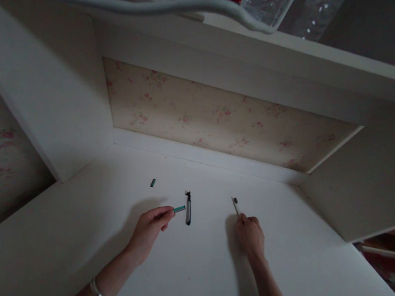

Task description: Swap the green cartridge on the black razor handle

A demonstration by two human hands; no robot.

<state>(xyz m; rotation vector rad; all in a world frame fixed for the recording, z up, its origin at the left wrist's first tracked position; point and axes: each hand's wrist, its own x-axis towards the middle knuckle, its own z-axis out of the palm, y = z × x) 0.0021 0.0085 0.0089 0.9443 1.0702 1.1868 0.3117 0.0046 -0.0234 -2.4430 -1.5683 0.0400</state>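
My left hand (154,225) pinches a slim green-and-dark piece (179,209) that looks like a small battery, held just above the table. Right beside its tip lies a razor (188,211) with a black and silver handle, its head pointing away from me. A similar small green-and-dark battery (152,182) rests farther back on the left. Over on the right, my right hand (250,233) is closed round the pale handle of a toothbrush (236,203). Its dark bristle head points away and to the left.
A white tabletop (201,284) spreads below, with white panels at both sides (45,89) (368,175). Floral wallpaper (206,110) covers the back. Overhead, a shelf (340,57) carries clear plastic bottles (319,13), and a white cable (129,4) crosses in front.
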